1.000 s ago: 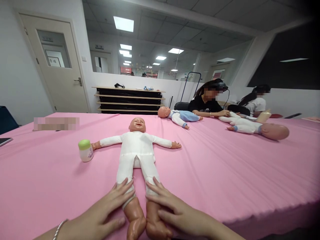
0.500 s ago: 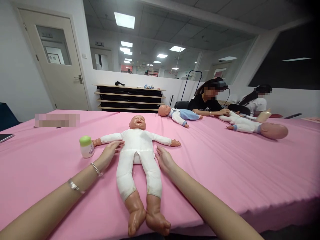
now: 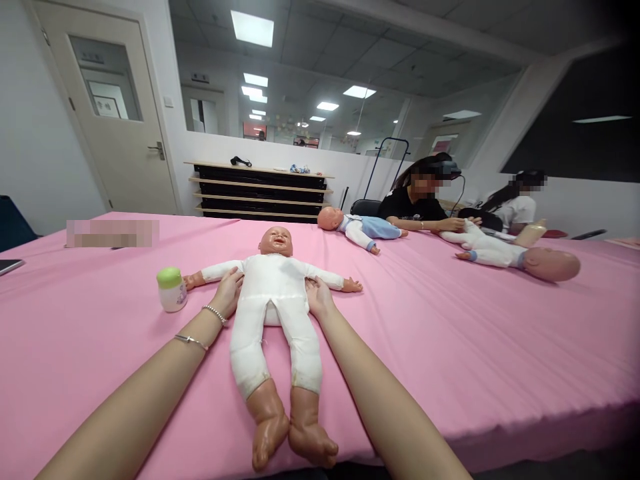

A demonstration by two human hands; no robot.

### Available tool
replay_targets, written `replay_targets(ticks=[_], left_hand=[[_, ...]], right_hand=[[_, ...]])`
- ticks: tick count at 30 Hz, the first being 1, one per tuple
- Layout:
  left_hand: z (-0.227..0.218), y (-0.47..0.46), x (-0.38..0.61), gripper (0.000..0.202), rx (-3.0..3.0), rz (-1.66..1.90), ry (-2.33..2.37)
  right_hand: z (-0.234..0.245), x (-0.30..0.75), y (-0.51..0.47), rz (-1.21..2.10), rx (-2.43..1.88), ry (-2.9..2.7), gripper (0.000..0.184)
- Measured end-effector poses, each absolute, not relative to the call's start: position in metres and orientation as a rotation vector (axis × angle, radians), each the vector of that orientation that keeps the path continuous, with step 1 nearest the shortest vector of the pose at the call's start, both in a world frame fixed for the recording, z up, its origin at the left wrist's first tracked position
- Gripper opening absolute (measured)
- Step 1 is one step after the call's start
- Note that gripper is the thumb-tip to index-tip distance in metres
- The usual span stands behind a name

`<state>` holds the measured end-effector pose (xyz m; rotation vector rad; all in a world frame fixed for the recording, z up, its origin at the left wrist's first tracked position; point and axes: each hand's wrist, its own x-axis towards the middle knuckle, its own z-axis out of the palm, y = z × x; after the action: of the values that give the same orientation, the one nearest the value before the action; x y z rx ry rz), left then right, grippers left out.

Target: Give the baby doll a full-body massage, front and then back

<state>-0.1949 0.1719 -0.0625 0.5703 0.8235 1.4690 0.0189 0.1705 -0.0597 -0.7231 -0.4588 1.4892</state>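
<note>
A baby doll (image 3: 273, 283) in a white cloth body lies on its back, feet towards me and arms spread out. Against one side of its torso, below the armpit, my left hand (image 3: 230, 288) is closed, with the fingertips partly tucked behind the cloth. My right hand (image 3: 319, 295) clasps the opposite side, palm turned upward and fingers partly hidden under the torso. Beside the doll's hand on the left stands a small jar (image 3: 171, 291) with a green lid.
A pink cloth covers the table (image 3: 430, 347). Further back lie a doll in blue and white (image 3: 367, 229) and another doll in white (image 3: 500, 252), which a co-worker (image 3: 413, 203) handles. A bottle (image 3: 531, 233) is near that doll. A phone-like object (image 3: 10, 266) lies at the left edge.
Both hands have moved forward and inward, from beside the doll to contact with its torso below the armpits. The doll lies in nearly the same place.
</note>
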Motion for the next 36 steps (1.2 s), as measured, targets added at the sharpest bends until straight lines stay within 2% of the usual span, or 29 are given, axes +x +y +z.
replay_targets(ticks=[3,8,16,21,24,27,36], left_hand=[[-0.056,0.168,-0.199,0.029,0.424,1.428,0.786],[-0.053,0.168,-0.199,0.03,0.41,1.448,0.742],[-0.055,0.169,-0.2,0.024,0.324,1.507,0.704],[-0.056,0.173,-0.202,0.018,0.207,1.586,0.744],[-0.061,0.177,-0.205,0.022,0.238,1.658,0.732],[-0.067,0.183,-0.208,0.03,0.276,1.762,0.738],[-0.076,0.191,-0.215,0.026,0.283,1.772,0.756]], right_hand=[[-0.057,0.024,0.171,1.544,-0.738,-0.394,0.032],[-0.051,0.029,0.169,1.61,-0.7,-0.375,0.04],[-0.052,0.031,0.17,1.628,-0.635,-0.263,0.043],[-0.055,0.033,0.175,1.497,-0.597,-0.152,0.035],[-0.057,0.035,0.175,1.423,-0.596,-0.125,0.03],[-0.057,0.038,0.175,1.401,-0.598,-0.113,0.029],[-0.056,0.057,0.177,1.371,-0.588,-0.096,0.03]])
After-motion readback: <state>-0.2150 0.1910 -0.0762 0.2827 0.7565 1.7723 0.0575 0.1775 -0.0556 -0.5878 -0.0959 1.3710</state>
